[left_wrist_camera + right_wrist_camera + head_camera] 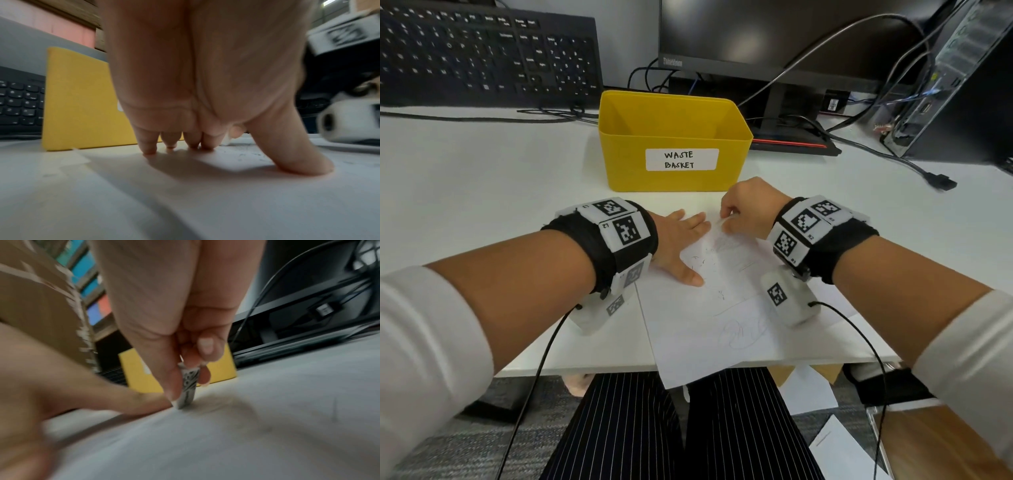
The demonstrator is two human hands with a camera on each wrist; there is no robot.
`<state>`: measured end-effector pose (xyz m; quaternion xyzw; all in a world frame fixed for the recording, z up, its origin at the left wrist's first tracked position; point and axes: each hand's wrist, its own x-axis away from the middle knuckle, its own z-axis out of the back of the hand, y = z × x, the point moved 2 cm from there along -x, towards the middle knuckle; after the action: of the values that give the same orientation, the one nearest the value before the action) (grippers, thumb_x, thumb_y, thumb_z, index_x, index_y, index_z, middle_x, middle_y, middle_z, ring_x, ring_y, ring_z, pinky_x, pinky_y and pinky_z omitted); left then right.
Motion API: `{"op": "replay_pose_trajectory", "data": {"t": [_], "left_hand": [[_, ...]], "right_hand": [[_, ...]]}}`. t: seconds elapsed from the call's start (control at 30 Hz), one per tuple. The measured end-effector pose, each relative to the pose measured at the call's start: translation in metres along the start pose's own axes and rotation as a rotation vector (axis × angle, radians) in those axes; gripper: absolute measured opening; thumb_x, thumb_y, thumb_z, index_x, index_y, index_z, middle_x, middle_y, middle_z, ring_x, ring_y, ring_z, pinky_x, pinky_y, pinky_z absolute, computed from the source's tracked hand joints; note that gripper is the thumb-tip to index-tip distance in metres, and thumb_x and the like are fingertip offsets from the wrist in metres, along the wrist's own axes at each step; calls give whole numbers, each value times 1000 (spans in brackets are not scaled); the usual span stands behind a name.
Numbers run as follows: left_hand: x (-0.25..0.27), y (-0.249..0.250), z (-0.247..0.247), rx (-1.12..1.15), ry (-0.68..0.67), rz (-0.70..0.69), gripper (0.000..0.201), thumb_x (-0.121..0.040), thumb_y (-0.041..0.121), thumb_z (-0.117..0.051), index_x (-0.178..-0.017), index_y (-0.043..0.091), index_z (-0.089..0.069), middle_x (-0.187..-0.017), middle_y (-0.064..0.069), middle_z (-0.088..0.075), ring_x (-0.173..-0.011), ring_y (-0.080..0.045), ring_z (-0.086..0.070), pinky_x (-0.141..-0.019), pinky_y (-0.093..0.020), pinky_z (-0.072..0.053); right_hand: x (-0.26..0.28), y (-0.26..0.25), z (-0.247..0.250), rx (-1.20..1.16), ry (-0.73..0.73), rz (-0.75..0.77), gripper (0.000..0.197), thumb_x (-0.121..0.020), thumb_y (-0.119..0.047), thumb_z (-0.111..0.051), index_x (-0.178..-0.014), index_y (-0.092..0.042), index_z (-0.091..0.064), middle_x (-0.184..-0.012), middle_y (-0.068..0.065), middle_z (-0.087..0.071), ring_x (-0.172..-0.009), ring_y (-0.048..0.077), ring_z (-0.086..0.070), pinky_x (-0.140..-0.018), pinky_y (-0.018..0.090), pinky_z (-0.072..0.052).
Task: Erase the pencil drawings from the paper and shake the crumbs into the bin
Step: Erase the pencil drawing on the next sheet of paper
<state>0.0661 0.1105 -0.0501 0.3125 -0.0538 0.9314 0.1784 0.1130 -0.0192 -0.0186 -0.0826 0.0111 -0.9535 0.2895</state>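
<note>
A white sheet of paper (702, 322) lies on the desk, its near end hanging over the front edge. Faint pencil scribbles (739, 334) and dark eraser crumbs (700, 262) mark it. My left hand (681, 240) presses flat on the sheet's left side, fingers straight (148, 146). My right hand (743, 212) pinches a small grey eraser (187, 389) upright, its tip on the paper near the far corner. The yellow bin (671, 137) labelled "WASTE BASKET" stands just beyond both hands, with nothing visible inside.
A black keyboard (482, 51) leans at the back left. A monitor (774, 37) on its stand, loose cables (887, 154) and a computer tower (962, 78) fill the back right. More papers (835, 442) lie on the floor below the desk edge.
</note>
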Motion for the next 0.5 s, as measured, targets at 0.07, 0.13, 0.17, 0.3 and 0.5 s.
{"op": "replay_pose_trajectory", "data": {"t": [0.07,0.13,0.17,0.3,0.5], "left_hand": [[-2,-1,-1,11,0,-7,103,-84,63,-48,-149,17,18,-156,1,22,-145,-28,13,-118,-49,-8],[-2,-2,-2,14,2,-14,104,-83,64,-49,-149,19,17,-156,1,21,-145,-30,13,-117,-50,-8],[-2,-1,-1,15,5,-13,103,-83,64,-49,-149,19,17,-156,1,21,-145,-29,13,-117,-50,-7],[1,1,-1,10,6,7,101,-85,62,-46,-148,16,18,-156,0,22,-145,-28,13,-118,-46,-5],[7,8,3,33,46,-33,92,-90,53,-48,-150,18,11,-157,-1,19,-144,-24,14,-110,-30,7]], "right_hand": [[6,-9,-7,15,-21,75,26,-87,-19,-57,-109,-9,-66,-104,3,-62,-102,19,-55,-69,14,-32],[15,-16,-11,17,-55,128,25,-87,-20,-58,-109,-10,-68,-101,3,-63,-91,15,-52,-63,15,-29],[17,-16,-10,1,-61,136,26,-87,-22,-60,-109,-11,-68,-104,3,-64,-88,12,-50,-60,14,-29],[11,-6,-3,-61,-32,52,29,-86,-26,-62,-111,-10,-67,-110,4,-65,-95,14,-54,-68,13,-31],[22,-21,-12,6,-56,149,25,-88,-20,-56,-109,-9,-67,-94,-2,-57,-85,13,-46,-58,8,-29]]}}
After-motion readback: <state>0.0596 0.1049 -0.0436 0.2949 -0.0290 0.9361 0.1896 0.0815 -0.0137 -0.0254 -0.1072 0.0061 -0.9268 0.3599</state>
